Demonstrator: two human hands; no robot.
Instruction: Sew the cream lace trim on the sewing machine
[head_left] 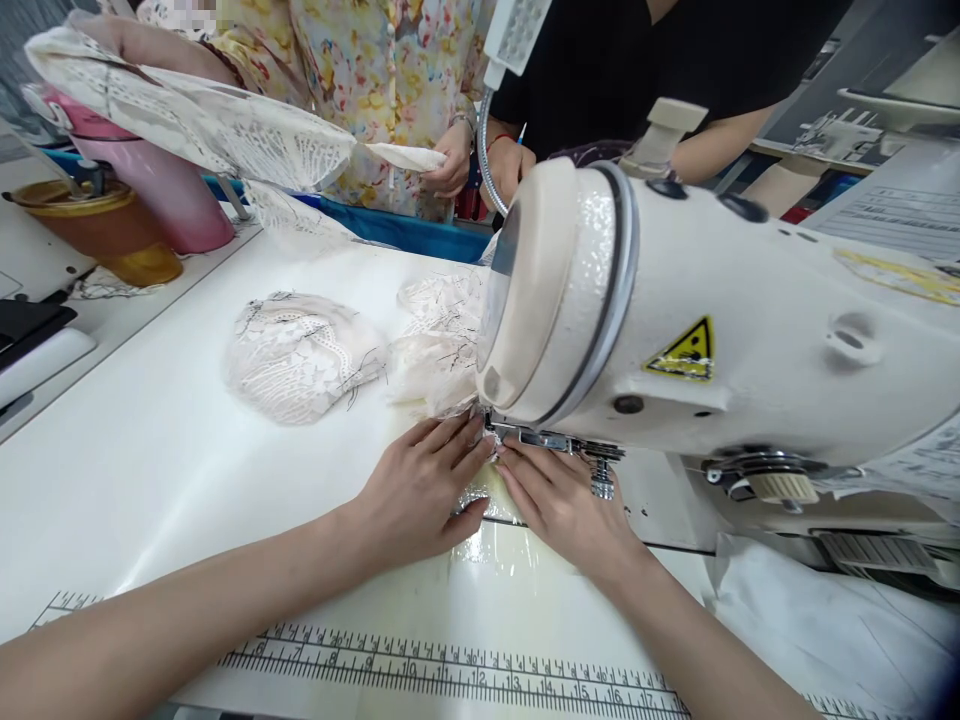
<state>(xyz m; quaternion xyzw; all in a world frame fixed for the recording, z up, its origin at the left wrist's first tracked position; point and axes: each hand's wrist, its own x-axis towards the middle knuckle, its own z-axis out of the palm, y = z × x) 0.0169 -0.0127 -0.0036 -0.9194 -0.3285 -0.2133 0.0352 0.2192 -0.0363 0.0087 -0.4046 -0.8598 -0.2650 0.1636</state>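
My left hand point(420, 490) lies palm down at the needle area of a white sewing machine point(570, 300). Its fingers are stretched forward and the thumb stands apart. On the needle's other side, partly under the machine head, my right hand point(566, 500) rests with its fingers extended. The two sets of fingertips nearly meet beside the presser foot point(491, 425), touching what seems to be the near edge of white lace fabric point(439, 350) bunched behind them. Most of the stitching spot is hidden by fingers and machine. A separate lace piece point(300, 355) with dark loose threads lies to the left.
A printed ruler point(420, 672) runs along the table's front edge. Far left stand a pink bottle point(169, 190) and a brown cup point(105, 230). Across the table, a person in a floral shirt point(360, 80) holds lace point(225, 125); another wears black. White cloth point(832, 620) lies right.
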